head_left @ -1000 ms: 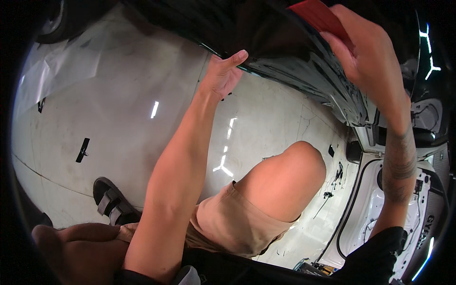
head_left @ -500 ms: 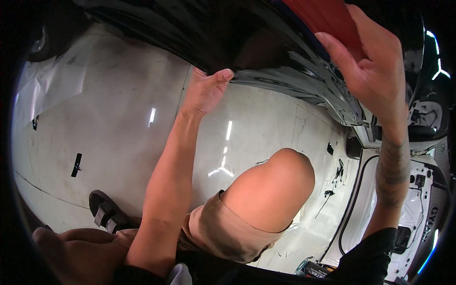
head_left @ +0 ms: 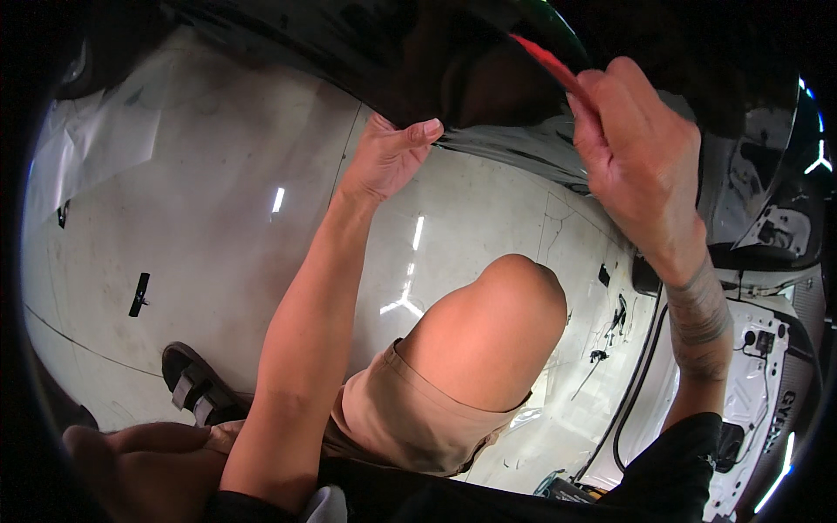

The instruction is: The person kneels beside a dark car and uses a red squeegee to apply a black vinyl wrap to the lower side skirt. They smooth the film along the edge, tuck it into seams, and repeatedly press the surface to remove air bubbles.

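A glossy black car panel point(head_left: 366, 44), wrinkled along its lower right, spans the top of my view. My left hand point(head_left: 388, 152) grips its lower edge, thumb over the edge and fingers mostly hidden. My right hand point(head_left: 641, 161) is closed on a red squeegee point(head_left: 545, 57), seen nearly edge-on against the dark surface, right of my left hand.
Below is a glossy pale floor point(head_left: 218, 235) with small black parts point(head_left: 139, 295), a clear plastic sheet point(head_left: 96, 166) at the left, my sandalled foot point(head_left: 196, 383) and bent knee point(head_left: 514, 305). At the right stands a white door with exposed inner fittings point(head_left: 741, 410).
My left hand has shifted a little left and down in the view. My right hand has moved down, and the red squeegee now shows more edge-on.
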Demonstrator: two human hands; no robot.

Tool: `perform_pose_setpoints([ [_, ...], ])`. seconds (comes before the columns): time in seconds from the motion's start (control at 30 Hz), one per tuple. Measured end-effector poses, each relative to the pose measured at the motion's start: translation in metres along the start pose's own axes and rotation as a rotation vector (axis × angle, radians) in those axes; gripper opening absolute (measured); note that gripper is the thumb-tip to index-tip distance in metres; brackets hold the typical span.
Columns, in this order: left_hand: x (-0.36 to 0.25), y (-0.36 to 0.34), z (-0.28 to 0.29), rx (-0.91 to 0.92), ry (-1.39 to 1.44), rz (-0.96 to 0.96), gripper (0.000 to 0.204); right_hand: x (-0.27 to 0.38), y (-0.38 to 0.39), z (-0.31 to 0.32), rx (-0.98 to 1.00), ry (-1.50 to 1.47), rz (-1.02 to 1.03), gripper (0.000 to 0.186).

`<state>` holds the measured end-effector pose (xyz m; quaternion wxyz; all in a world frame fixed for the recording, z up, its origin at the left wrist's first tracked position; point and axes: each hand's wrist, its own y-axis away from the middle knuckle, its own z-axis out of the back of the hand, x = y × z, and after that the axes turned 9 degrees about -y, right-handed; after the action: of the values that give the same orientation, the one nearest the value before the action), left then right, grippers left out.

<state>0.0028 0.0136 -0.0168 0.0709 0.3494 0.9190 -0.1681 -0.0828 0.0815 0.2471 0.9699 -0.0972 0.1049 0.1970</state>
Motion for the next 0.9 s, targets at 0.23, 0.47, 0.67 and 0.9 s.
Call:
perform_pose_setpoints([
  [0.23,0.001,0.0,-0.001,0.006,-0.01,-0.033,0.04,0.006,0.012,-0.009,0.099,0.13,-0.04,0.028],
  [0.47,-0.001,-0.006,-0.012,-0.146,-0.063,-0.003,0.044,-0.003,0.044,0.027,-0.018,-0.116,-0.146,0.025],
  [0.67,-0.002,0.001,-0.013,-0.221,-0.025,0.056,0.042,0.005,0.005,0.015,-0.061,-0.116,-0.095,0.026],
  [0.9,-0.001,0.006,-0.014,-0.196,-0.058,0.024,0.025,0.02,-0.016,-0.023,-0.046,0.079,-0.047,0.025],
])
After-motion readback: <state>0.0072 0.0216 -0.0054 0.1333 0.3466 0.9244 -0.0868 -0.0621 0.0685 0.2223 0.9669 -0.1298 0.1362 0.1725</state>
